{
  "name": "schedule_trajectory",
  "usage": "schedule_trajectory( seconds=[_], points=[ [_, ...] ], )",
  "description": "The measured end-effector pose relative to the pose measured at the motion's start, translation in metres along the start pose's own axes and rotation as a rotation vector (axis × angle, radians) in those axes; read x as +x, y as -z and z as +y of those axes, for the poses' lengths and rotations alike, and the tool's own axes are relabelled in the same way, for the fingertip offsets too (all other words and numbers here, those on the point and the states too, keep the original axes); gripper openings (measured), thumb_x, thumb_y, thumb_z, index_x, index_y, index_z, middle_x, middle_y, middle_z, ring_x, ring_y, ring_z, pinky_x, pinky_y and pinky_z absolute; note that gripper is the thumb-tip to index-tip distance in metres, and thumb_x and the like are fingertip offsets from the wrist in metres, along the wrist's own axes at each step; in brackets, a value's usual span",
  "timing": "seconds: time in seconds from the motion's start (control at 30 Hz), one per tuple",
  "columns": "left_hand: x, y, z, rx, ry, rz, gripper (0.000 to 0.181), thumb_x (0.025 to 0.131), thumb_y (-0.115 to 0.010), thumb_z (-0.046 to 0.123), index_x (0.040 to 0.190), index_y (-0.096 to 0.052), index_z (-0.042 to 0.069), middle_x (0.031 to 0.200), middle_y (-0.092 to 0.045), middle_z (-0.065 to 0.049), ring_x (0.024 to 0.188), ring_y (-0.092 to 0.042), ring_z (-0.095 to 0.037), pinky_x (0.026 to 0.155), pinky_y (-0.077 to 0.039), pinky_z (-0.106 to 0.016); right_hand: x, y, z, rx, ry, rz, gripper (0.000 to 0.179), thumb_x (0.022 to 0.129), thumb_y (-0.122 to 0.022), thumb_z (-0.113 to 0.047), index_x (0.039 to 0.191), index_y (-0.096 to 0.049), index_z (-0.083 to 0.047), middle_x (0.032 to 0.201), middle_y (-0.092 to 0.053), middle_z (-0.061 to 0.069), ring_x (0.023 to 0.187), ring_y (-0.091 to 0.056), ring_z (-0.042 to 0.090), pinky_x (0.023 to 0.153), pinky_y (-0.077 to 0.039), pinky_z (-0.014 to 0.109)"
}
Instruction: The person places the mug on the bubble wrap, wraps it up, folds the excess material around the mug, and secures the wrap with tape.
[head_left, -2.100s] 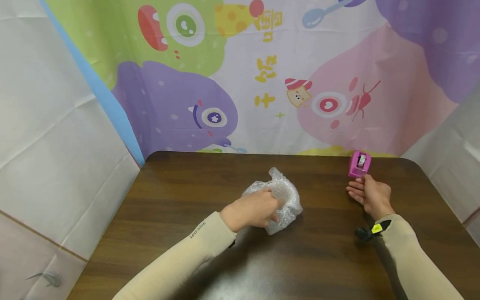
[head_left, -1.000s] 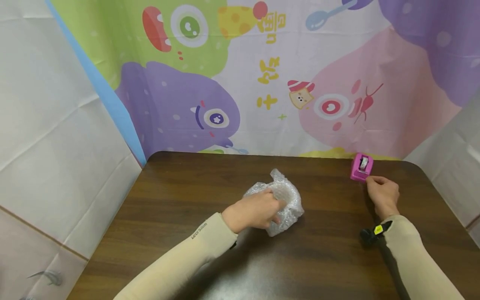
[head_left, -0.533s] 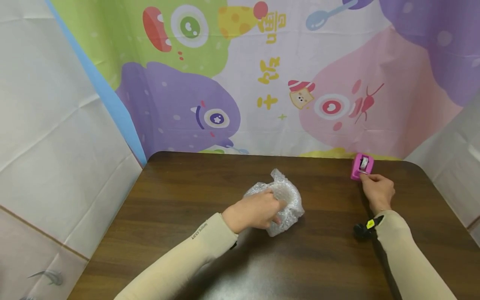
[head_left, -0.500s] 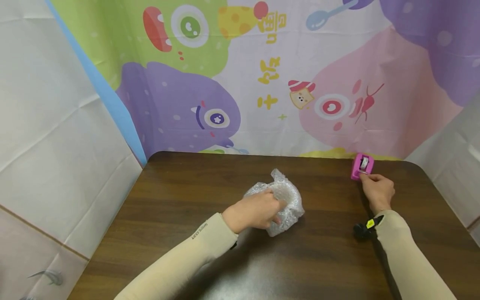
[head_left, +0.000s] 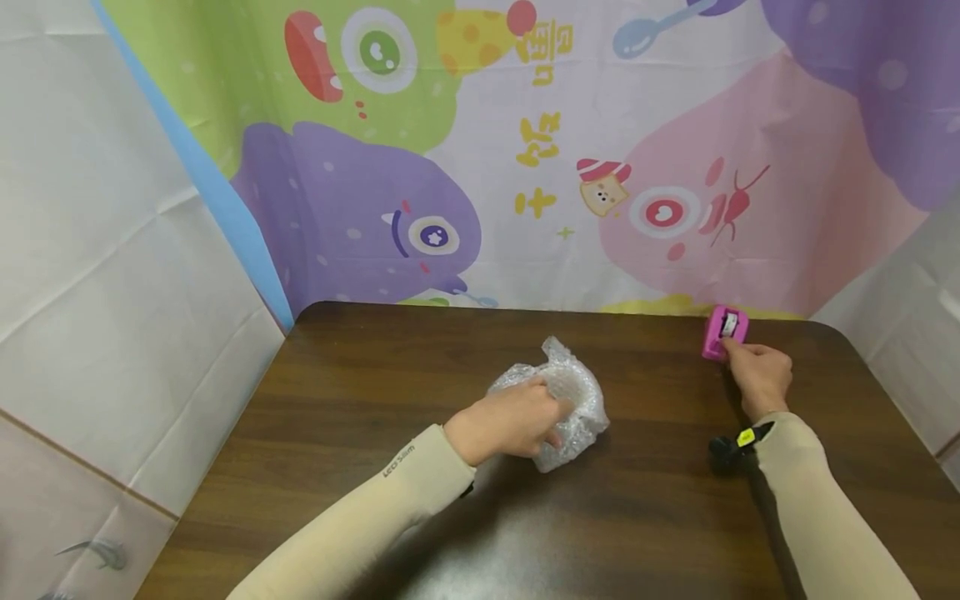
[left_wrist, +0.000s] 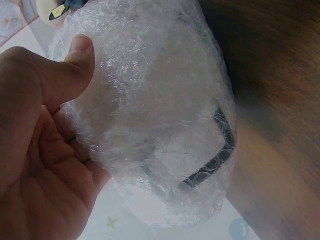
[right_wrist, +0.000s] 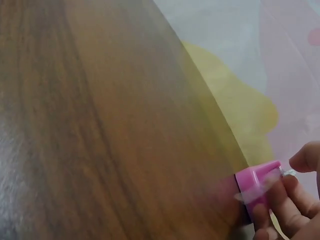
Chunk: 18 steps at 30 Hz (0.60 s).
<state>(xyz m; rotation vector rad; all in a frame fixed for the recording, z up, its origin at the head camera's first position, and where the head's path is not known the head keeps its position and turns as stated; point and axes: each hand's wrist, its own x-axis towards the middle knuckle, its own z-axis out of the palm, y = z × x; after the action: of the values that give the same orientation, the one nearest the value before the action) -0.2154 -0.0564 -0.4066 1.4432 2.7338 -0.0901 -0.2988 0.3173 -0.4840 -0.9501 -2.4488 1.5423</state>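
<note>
My left hand grips a bubble-wrapped object near the middle of the table. In the left wrist view the thumb lies on one side of the bubble wrap, and a bent dark strip shows through it; what is inside cannot be made out. At the far right, my right hand has its fingers at the front end of a pink tape dispenser with a white roll in it. In the right wrist view the fingers curl against the dispenser, beside a small whitish bit of tape.
The dark wooden table ends at a cartoon-printed curtain behind it. A pale wall covering stands along the left side. The dispenser sits close to the back edge.
My right hand, palm up with spread fingers two seconds ago, has turned over and brought its fingertips together onto the dispenser's front end. My left hand and the wrapped object stay put.
</note>
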Motion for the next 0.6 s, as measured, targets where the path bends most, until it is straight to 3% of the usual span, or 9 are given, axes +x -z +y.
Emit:
schedule_trajectory(
  seconds=[0.13,0.23,0.3,0.47,0.6],
  points=[
    [0.000,0.000,0.000,0.003,-0.002,0.002,0.023,0.093,-0.076,0.034,0.103,-0.066,0.015,0.078,-0.069,0.005,0.083,-0.064,-0.016,0.092,-0.048,-0.030,0.000,0.001,-0.004,0.194,-0.054,-0.047,0.020,0.093,-0.073,-0.036,0.086,-0.071,-0.017,0.060,-0.064,-0.018,0.066,-0.060,0.002,0.063,-0.049,0.020],
    [0.001,0.000,0.000,0.010,-0.006,0.003,0.023,0.093,-0.076,0.034,0.103,-0.066,0.015,0.078,-0.069,0.005,0.083,-0.065,-0.017,0.094,-0.048,-0.031,-0.003,0.003,-0.008,0.385,-0.122,-0.100,0.024,0.092,-0.077,-0.021,0.070,-0.068,-0.017,0.057,-0.068,-0.008,0.051,-0.062,0.005,0.050,-0.052,0.021],
    [0.000,0.000,0.000,0.015,-0.006,0.000,0.023,0.094,-0.075,0.034,0.103,-0.066,0.015,0.078,-0.069,0.004,0.083,-0.066,-0.018,0.096,-0.047,-0.031,-0.005,0.004,-0.011,0.465,-0.161,-0.126,0.026,0.091,-0.078,-0.016,0.067,-0.068,-0.014,0.057,-0.068,-0.004,0.048,-0.061,0.008,0.047,-0.052,0.022],
    [0.000,0.000,0.001,0.008,0.008,-0.010,0.024,0.094,-0.075,0.034,0.104,-0.065,0.015,0.078,-0.069,0.003,0.087,-0.067,-0.020,0.095,-0.048,-0.031,-0.008,0.005,-0.013,0.509,-0.203,-0.143,0.024,0.091,-0.078,-0.016,0.070,-0.067,-0.010,0.057,-0.066,-0.003,0.048,-0.059,0.009,0.045,-0.051,0.022],
    [0.001,0.000,0.001,0.006,0.016,-0.011,0.023,0.094,-0.075,0.034,0.104,-0.065,0.015,0.078,-0.069,0.003,0.088,-0.067,-0.022,0.093,-0.049,-0.032,-0.007,0.008,-0.011,0.423,-0.186,-0.140,0.023,0.093,-0.076,-0.021,0.073,-0.068,-0.012,0.059,-0.066,-0.005,0.052,-0.060,0.008,0.049,-0.051,0.022]
  ],
)
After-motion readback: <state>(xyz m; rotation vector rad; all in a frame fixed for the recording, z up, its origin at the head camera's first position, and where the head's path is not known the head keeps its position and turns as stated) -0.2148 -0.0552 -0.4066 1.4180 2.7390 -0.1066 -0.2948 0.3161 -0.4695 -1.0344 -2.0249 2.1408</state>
